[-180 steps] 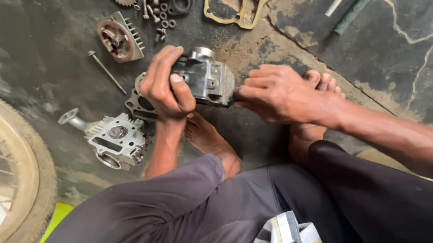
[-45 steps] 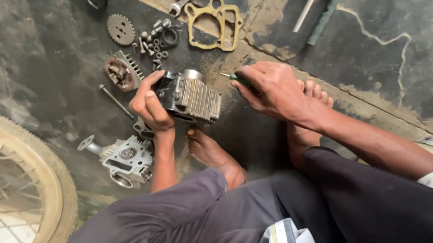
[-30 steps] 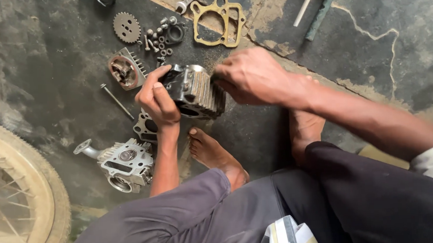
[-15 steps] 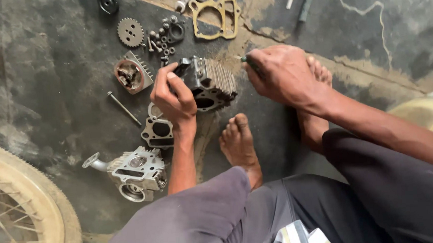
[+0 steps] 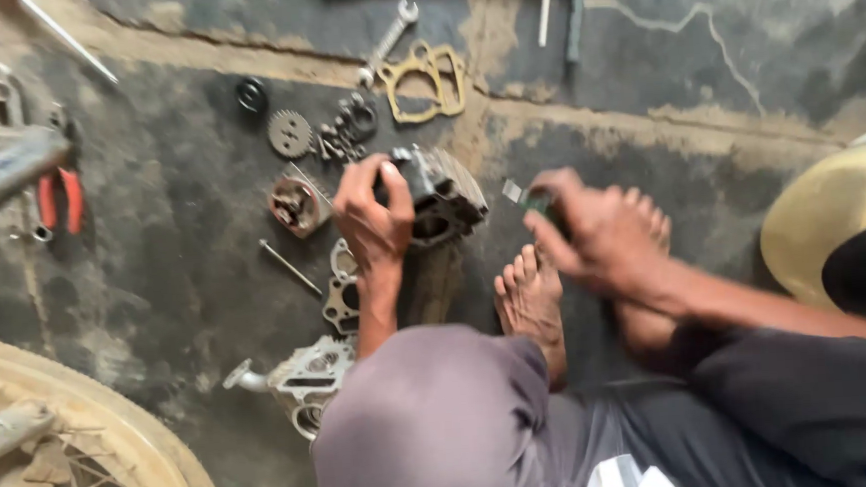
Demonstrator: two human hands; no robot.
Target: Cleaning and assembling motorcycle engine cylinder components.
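Stained concrete floor (image 5: pixel 155 281), dark and oily. Spoked wheel (image 5: pixel 85 445) at near left, tan rim. Finned engine cylinder block (image 5: pixel 445 193) sits on the floor at centre, just far of the person's bare feet. Left hand (image 5: pixel 376 217) curled over the block's left side, fingers wrapped on it, gripping. Right hand (image 5: pixel 593 234) to the right of the block, apart from it, closed around a small tool with a green handle and flat blade tip (image 5: pixel 522 196); blurred, exact kind unclear. Cylinder head casting (image 5: pixel 301 377) near left by the knee. Tan gasket (image 5: pixel 426 81) far, spanner (image 5: pixel 387 38) just left of it. Gear (image 5: pixel 290 133) and loose small parts far left of block. Red-handled pliers (image 5: pixel 58 201) far left.
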